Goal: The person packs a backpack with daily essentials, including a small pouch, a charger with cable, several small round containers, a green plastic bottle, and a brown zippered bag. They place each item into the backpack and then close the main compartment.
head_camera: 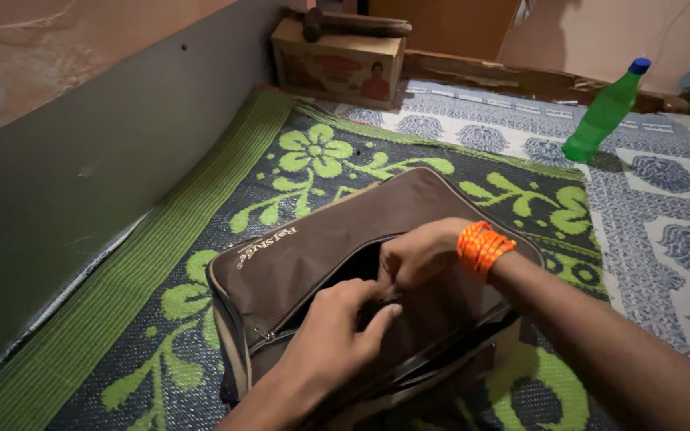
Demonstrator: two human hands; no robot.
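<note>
A brown soft bag (305, 247) with a pale trim lies flat on a green patterned mat (313, 156). Its front pocket gapes open, dark inside. My right hand (417, 254), with an orange thread band on the wrist, pinches the pocket's upper edge, fingers curled closed on the fabric. My left hand (337, 331) rests on the pocket's lower edge just below it, fingertips pressing the fabric beside the zip line. The two hands almost touch. The inside of the pocket is too dark to see.
A green plastic bottle (604, 116) with a blue cap stands tilted on a blue-and-white printed sheet (680, 231) at the right. A cardboard box (337, 65) sits at the far wall. A dark grey panel (81, 183) runs along the left.
</note>
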